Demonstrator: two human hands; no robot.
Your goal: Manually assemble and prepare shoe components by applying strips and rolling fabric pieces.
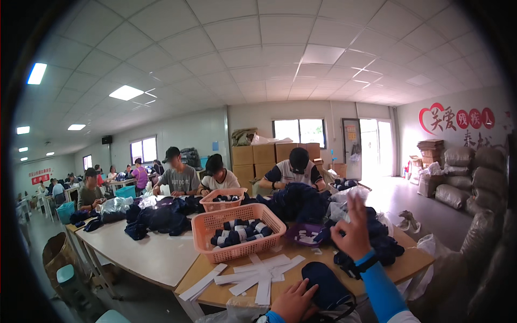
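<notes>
My left hand (293,304) lies at the table's near edge, fingers apart, resting against a rounded dark navy cloth piece (324,285). Raised to the right, my right hand (354,231) curls thumb and forefinger into a ring while its other fingers stretch upward. Nothing shows in it. Beyond my left hand, white paper strips (262,280) lie crossed over each other. A peach plastic basket (200,239) behind them holds several navy rolls with white bands (239,234). Beside it is a purple tray (293,237) with small white pieces.
Piles of navy cloth (301,202) cover the table's far side, with a second peach basket (218,204) among them. Several people sit opposite, working. Stuffed sacks (455,196) line the right wall. A teal stool (67,274) stands at left, near a brown sack (60,255).
</notes>
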